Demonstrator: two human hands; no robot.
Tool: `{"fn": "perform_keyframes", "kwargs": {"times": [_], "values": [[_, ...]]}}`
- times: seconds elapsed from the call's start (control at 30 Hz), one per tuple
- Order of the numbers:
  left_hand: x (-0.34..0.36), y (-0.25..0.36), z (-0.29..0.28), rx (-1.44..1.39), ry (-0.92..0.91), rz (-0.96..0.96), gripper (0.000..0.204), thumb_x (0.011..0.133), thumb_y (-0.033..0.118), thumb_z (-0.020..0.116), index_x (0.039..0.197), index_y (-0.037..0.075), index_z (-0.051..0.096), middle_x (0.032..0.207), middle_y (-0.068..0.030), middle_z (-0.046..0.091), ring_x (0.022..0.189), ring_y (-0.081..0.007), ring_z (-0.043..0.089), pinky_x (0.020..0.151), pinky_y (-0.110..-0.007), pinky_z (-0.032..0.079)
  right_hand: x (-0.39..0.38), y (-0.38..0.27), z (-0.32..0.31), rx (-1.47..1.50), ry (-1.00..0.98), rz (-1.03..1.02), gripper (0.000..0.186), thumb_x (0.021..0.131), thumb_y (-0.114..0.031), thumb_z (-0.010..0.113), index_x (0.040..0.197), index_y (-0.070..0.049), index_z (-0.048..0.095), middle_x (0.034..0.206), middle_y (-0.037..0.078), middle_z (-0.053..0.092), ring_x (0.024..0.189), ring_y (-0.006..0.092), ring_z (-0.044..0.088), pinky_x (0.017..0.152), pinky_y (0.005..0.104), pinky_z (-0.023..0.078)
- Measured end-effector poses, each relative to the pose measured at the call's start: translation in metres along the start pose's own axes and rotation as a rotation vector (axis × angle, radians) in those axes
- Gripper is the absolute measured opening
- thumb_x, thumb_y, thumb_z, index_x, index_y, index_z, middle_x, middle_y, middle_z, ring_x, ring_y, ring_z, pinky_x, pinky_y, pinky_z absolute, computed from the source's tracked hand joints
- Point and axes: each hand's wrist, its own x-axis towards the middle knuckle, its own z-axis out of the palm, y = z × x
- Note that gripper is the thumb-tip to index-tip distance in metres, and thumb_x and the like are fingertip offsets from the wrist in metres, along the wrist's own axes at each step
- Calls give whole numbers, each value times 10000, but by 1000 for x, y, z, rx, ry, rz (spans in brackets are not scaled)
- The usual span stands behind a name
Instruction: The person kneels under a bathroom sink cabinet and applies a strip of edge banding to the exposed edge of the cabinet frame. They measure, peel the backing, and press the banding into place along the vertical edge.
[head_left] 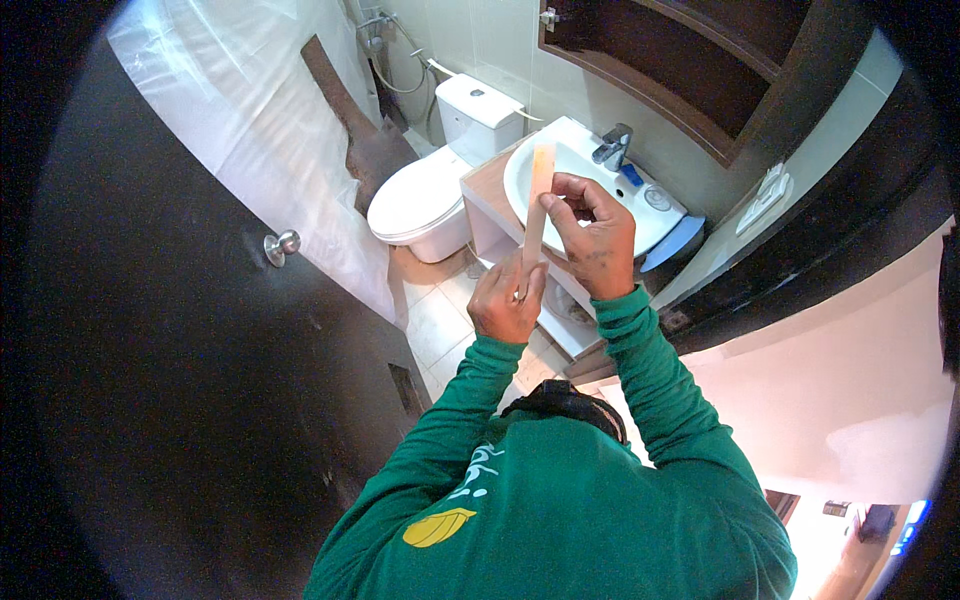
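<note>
Pale, almost cream-coloured flat strip [537, 215] is the main thing here, held up in mid-air between both hands, in front of the sink as the camera sees it. Its top end has a yellow-orange tint, the rest is closer to off-white. Can't make out what it's made of.

Left hand [507, 298] has its fingers curled in around the bottom end, thumb up along the strip, so not much gap there at all. Right hand [597, 235] is higher up, thumb and forefinger pinched together at the right-hand edge, other fingers loosely bent. Both sleeves are green, same as the top [600, 510], which has a yellow print on it.

Around that: white sink [520, 180] with a chrome tap [612, 147], a small blue item [631, 175] beside the tap and a roundish clear thing [657, 197] near the rim, too small to tell what. The sink sits on a wood-topped vanity [487, 182]. White toilet [418, 195] just left of it, lid down. Further left there's a brown board [335, 85] against some whitish plastic sheeting [230, 80], then a dark door [200, 350] with a metal knob [282, 247]. Dark cabinet [690, 65] on the wall, upper right.
</note>
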Motion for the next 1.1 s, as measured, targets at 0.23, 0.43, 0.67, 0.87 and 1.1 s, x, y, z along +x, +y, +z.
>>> {"fn": "perform_keyframes", "kwargs": {"times": [0.23, 0.43, 0.67, 0.87, 1.1], "values": [[2, -19, 2, -12, -42, -111, 487, 816, 200, 791, 1234, 12, 628, 989, -168, 700, 739, -281, 670, 648, -361, 547, 4, 21, 13, 61, -7, 108, 203, 890, -137, 696, 1030, 10, 703, 852, 30, 703, 705, 60, 593, 658, 225, 503], [0, -40, -20, 124, -108, -141, 577, 790, 302, 809, 1266, 38, 619, 1107, -193, 677, 993, -357, 635, 873, -439, 513, -12, 52, 29, 39, -62, 269, 145, 881, -124, 696, 934, 9, 672, 862, 14, 666, 704, 60, 597, 645, 218, 493], [6, -76, -34, 133, -155, -122, 462, 809, 226, 773, 1226, 70, 653, 1101, -149, 685, 953, -337, 646, 831, -417, 529, -38, 95, 68, 168, -197, 341, 142, 865, -85, 699, 958, 13, 656, 868, 21, 662, 711, 70, 617, 649, 220, 504], [9, -144, -36, 200, -86, -309, 391, 785, 269, 797, 1132, 111, 708, 954, -136, 652, 887, -330, 644, 761, -421, 529, -32, 145, 70, -85, -208, 378, 311, 886, -129, 659, 1149, 36, 665, 932, 105, 711, 827, 144, 667, 776, 274, 528], [37, -244, -25, 404, -27, -330, 407, 734, 265, 847, 1095, 116, 732, 976, -130, 605, 843, -310, 626, 716, -415, 521, -36, 275, 57, -121, -375, 861, 269, 882, -210, 654, 968, 41, 700, 834, 96, 714, 711, 150, 664, 633, 291, 524]]}}
